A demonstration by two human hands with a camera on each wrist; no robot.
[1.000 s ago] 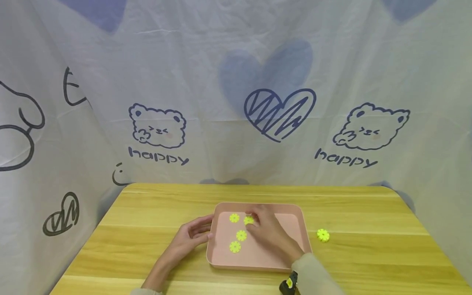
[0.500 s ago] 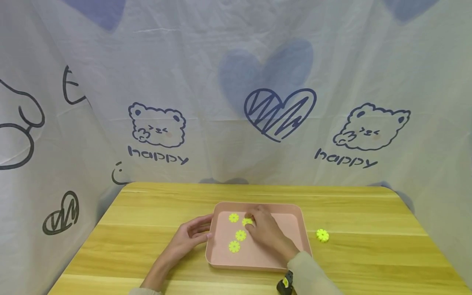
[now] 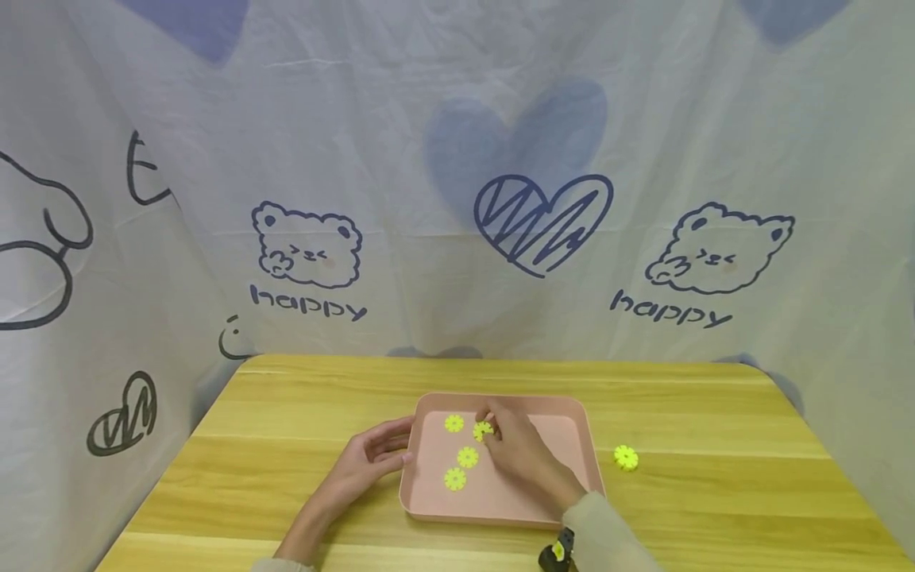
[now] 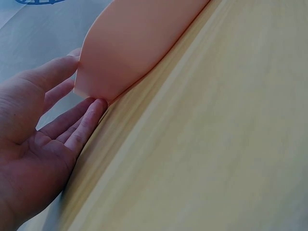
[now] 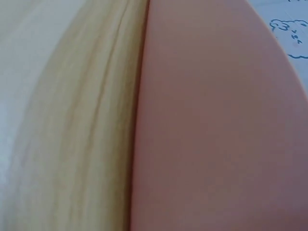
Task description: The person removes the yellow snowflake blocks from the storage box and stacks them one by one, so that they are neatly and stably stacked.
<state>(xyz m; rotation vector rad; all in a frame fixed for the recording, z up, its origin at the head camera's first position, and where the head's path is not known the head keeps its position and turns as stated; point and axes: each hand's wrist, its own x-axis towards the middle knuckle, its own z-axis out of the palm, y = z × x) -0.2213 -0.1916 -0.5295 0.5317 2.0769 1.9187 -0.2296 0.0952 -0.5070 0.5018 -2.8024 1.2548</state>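
Pink tray (image 3: 434, 454) on the table (image 3: 715, 445): shallow, rectangular with rounded corners, thin low walls, matt, plastic-looking. Table top in yellowish wood grain, streaked in lighter and darker bands, far corners rounded.

Pinched disc (image 3: 480, 430) inside the tray, toward the far wall, left of centre: bright yellow, round, notched all about the edge like a flower. Right hand (image 3: 518, 451) reaching over the tray: thumb and forefinger curled in about that disc, tips parted only by its breadth. Cannot tell how firm the hold, nor whether touching the tray floor beneath.

Left hand (image 3: 368, 461) outside, at the left wall: loosely spread, fingers extended and only slightly bent, tips against the smooth pink side in the left-wrist view.

Same notched cut in the far-left disc (image 3: 453, 423), the middle disc (image 3: 468, 457) and the near disc (image 3: 455, 479), all lying flat in the tray's left half. Outer disc (image 3: 626, 457) on bare wood, right of the tray and apart from it; looks thicker at the edge.

Beige right sleeve (image 3: 611, 536), plain weave too small to tell. Behind, white cloth (image 3: 415, 270), creased and softly folded, printed with blue hearts and wavy-edged bear outlines.
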